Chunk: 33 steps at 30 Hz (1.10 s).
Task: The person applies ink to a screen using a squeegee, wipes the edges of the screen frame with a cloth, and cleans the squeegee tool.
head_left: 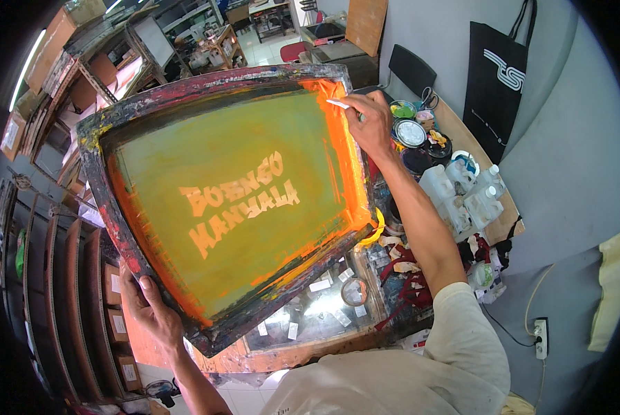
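A screen-printing frame point(151, 104) with a dark, paint-stained wooden border is held up tilted in front of me. Its mesh is green, with pale lettering across the middle and wet orange ink smeared along the inner edges, thickest on the right. My left hand point(152, 311) grips the frame's lower left edge, thumb on the near face and fingers partly hidden behind it. At the upper right corner, my right hand point(368, 123) pinches a small white flat strip point(337, 104) just over the orange ink. Whether the strip touches the ink, I cannot tell.
Below the frame lies a glass-topped work table point(317, 315) with paper scraps and a tape roll point(355, 292). Ink tins point(410, 133) and plastic bottles point(485, 206) crowd the right side table. A rack of shelves point(68, 297) stands left; a black bag point(496, 83) hangs on the wall.
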Motion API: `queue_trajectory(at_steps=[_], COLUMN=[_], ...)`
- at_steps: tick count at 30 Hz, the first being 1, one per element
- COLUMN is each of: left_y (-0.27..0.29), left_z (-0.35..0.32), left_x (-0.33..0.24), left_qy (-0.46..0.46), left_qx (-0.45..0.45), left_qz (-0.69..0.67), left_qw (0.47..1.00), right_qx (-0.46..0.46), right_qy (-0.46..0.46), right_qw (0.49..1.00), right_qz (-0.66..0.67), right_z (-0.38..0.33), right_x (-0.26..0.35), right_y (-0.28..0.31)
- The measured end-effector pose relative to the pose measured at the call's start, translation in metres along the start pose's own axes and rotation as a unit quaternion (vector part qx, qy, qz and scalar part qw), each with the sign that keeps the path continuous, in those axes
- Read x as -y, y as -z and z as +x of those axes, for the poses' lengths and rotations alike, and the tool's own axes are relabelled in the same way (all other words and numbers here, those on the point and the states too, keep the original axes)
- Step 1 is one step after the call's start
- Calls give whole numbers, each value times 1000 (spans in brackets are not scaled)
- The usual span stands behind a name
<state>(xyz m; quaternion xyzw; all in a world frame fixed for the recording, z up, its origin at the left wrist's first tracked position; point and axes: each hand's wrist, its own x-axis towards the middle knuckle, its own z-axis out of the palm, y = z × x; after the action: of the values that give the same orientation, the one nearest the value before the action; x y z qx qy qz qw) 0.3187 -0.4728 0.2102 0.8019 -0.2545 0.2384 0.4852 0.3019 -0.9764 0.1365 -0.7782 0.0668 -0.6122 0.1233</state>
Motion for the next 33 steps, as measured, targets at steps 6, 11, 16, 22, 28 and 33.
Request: queue_trajectory(at_steps=[6, 11, 16, 22, 28, 33], left_y=[0, 0, -1, -3, -4, -10], left_z=[-1, -3, 0, 2, 6, 7], left_x=[0, 1, -1, -6, -5, -8], left_qy=[9, 11, 0, 14, -12, 4], left_qx=[9, -4, 10, 19, 32, 25], left_qz=[-2, 11, -20, -43, -21, -59], left_qw=[1000, 1000, 1000, 999, 999, 998], right_qx=[2, 35, 80, 108, 134, 62], right_qy=[18, 37, 34, 32, 43, 37], right_qw=[997, 997, 994, 993, 989, 996], right_qz=[-69, -61, -64, -46, -35, -56], right_z=[12, 1, -21, -46, -54, 3], right_x=[-12, 3, 17, 20, 18, 7], right_y=[-15, -3, 12, 26, 40, 15])
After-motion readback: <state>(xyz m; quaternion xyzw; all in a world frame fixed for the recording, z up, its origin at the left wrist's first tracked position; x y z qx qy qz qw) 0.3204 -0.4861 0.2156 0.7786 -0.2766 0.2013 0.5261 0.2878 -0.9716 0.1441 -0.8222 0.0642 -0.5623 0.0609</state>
